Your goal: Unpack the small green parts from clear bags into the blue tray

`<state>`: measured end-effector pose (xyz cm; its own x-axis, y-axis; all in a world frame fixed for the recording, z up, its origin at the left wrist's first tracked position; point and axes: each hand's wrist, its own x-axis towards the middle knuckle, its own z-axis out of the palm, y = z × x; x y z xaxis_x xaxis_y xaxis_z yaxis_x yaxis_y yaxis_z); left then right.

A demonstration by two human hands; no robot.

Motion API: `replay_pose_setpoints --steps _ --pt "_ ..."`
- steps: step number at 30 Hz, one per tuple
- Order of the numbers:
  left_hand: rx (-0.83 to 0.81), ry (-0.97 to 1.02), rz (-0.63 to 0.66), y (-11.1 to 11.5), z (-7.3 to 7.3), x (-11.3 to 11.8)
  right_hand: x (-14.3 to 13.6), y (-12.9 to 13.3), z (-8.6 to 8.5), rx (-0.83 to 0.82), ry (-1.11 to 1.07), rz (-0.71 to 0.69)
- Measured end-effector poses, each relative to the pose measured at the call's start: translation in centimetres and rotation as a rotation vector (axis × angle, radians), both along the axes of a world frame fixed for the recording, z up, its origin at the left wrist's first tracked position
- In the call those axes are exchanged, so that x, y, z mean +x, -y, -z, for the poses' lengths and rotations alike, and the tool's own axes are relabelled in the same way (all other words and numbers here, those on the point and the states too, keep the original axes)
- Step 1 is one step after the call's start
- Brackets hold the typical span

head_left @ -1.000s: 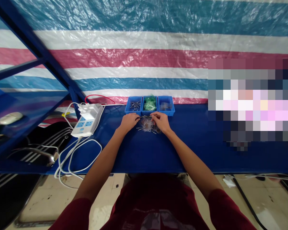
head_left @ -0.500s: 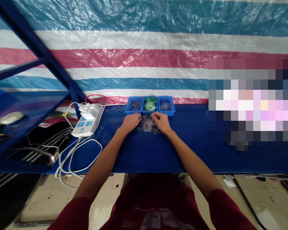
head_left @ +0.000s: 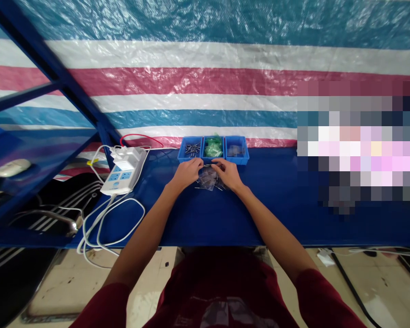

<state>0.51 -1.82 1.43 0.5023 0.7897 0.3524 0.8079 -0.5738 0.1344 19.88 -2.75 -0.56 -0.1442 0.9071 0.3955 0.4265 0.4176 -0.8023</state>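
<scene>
My left hand (head_left: 188, 173) and my right hand (head_left: 228, 174) face each other low over the blue table, fingers pinched. A thin metal pin (head_left: 207, 165) spans the gap between their fingertips; its ends are hidden by the fingers. Just below lies a loose heap of small clear plastic bags (head_left: 208, 178), with more thin metal pins sticking out around it. Behind my hands stand three blue bins in a row. The left bin (head_left: 185, 160) contains metal pins, the middle bin (head_left: 213, 160) a crumpled green plastic bag, and the right bin (head_left: 237, 161) small clear pieces.
To the left, a white power strip (head_left: 118, 187) with plugged-in adapters rests on the blue table (head_left: 212, 218), its white cable (head_left: 143, 205) coiled nearby. A blue metal frame (head_left: 64, 82) rises at the left. A striped plastic sheet (head_left: 191, 82) hangs behind. The right side is pixelated.
Both hands have come slightly closer together above the heap. The fingertips now meet near a thin metal pin in front of the middle bin. The bins have stayed put.
</scene>
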Motion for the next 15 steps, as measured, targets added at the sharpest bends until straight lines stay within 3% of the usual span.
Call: replay_pose_setpoints --steps 5,15 --pt "0.031 0.109 0.017 -0.13 0.62 0.46 -0.07 0.00 0.34 0.070 0.007 -0.019" --pt "0.106 0.163 0.083 0.12 0.52 0.52 -0.02 0.47 -0.60 0.044 -0.055 0.005"
